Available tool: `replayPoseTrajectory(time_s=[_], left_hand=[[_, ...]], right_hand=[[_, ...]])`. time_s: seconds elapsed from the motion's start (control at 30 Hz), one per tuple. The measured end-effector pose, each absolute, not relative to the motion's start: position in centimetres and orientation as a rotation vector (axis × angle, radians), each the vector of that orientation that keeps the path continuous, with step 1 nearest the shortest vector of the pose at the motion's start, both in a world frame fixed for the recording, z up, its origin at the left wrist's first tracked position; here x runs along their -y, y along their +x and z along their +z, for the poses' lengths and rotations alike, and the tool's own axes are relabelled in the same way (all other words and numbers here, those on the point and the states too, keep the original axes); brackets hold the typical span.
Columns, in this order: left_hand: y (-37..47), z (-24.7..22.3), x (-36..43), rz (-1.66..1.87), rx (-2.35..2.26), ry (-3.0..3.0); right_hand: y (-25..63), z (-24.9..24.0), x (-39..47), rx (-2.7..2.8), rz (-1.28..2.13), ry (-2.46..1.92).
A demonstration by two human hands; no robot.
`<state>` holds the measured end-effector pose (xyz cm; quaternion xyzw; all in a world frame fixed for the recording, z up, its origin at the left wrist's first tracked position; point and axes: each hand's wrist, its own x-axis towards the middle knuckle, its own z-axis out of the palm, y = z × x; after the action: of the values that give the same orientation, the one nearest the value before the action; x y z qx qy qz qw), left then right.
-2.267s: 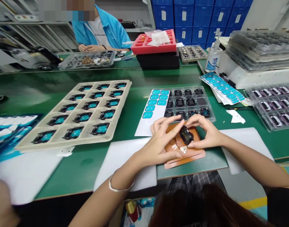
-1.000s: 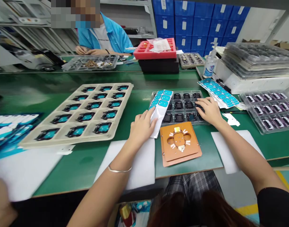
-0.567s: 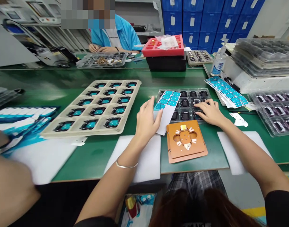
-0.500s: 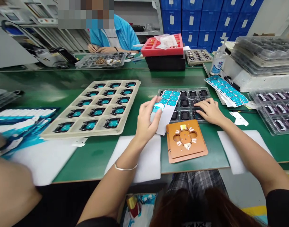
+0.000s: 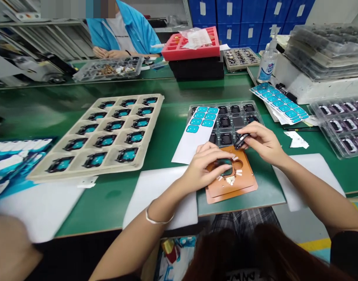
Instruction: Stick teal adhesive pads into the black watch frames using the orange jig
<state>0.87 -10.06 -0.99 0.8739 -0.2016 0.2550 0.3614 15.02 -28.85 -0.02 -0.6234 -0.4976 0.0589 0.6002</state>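
My left hand (image 5: 206, 166) is over an orange fixture (image 5: 243, 181), thumb and fingers around a dark glassy piece (image 5: 225, 167) at its centre. My right hand (image 5: 262, 142) pinches a black watch-case-like part (image 5: 241, 141), tilted just above the fixture's back edge. Behind the fixture lies a clear tray (image 5: 230, 131) with black parts in its pockets; one pocket in its middle row shows no part. A white sheet with teal stickers (image 5: 185, 146) overlaps the tray's left side. Small white pieces surround the fixture's centre.
A beige tray (image 5: 140, 166) of black parts with teal faces stands left. White foam sheets (image 5: 160, 195) lie along the front edge. At right are sticker sheets (image 5: 280, 103), a sanitizer bottle (image 5: 266, 64) and stacked trays (image 5: 325, 54). A person in blue (image 5: 135, 27) sits opposite; another's arm shows at left.
My left hand has moved from the sticker sheet to the fixture, where the dark glassy piece now shows. My right hand has lifted a black part from the clear tray. The view has shifted slightly.
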Motion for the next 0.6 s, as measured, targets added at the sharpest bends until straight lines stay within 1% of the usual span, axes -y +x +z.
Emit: replayPoseTrajectory(time_s=[0.1,0.23,0.3,0.5,0.6], left_hand=[[0.9,-0.9,10.0,0.751,0.493,2.169],[0.8,-0.6,9.6,0.832,0.393,2.099],[0.7,-0.5,9.4,0.763,0.354,2.138],[0.4,-0.2,8.8,0.584,0.250,2.085],[0.2,0.0,8.4,0.499,0.249,2.050]], right_hand=[[14.6,0.4,29.1,1.141,0.199,-1.335],[14.9,0.9,29.5,1.241,0.050,-1.335],[14.9,1.0,29.5,1.245,0.028,-1.367],[14.9,0.2,29.2,1.029,0.179,-1.373],[14.9,0.0,29.1,0.974,0.178,-1.368]])
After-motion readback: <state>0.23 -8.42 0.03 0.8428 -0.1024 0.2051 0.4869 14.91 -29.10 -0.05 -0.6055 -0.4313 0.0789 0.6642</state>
